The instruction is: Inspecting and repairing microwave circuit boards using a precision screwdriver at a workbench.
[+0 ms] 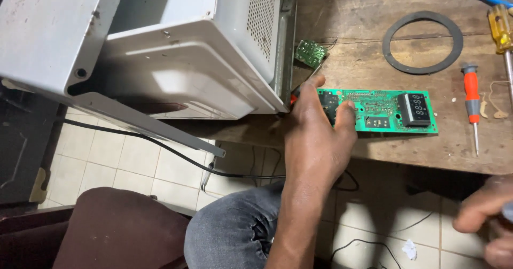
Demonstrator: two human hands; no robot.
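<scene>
Looking down from the head camera, I take the green circuit board (pixel 382 111) as my landmark; it lies flat on the wooden workbench (pixel 347 50), close to the bench's near edge. My left hand (pixel 315 125) rests on the board's left end, palm down, fingers spread loosely rather than curled; the thumb (pixel 344 117) presses onto the board's surface and the other fingers reach past its left edge toward the appliance. I see no closed grip, only contact from above. On the right part of the board sits a dark display block (pixel 414 108).

Left of the board stands a white microwave casing (pixel 176 50), tipped and opened, its perforated side panel facing the board. Just behind the board's left end a smaller green board (pixel 310 52) leans by the casing. Behind the board's right end lies a black rubber ring (pixel 422 42). Right of the board lies a red-handled screwdriver (pixel 471 100), and farther right a yellow-handled screwdriver (pixel 502 34), partly cut off by the frame edge.

My right hand (pixel 486 221) is well below and right of the board, off the bench, blurred; the fingers look curled, but I cannot tell whether they hold anything. Below the board a black cable (pixel 160 146) trails over the tiled floor (pixel 128 162).
</scene>
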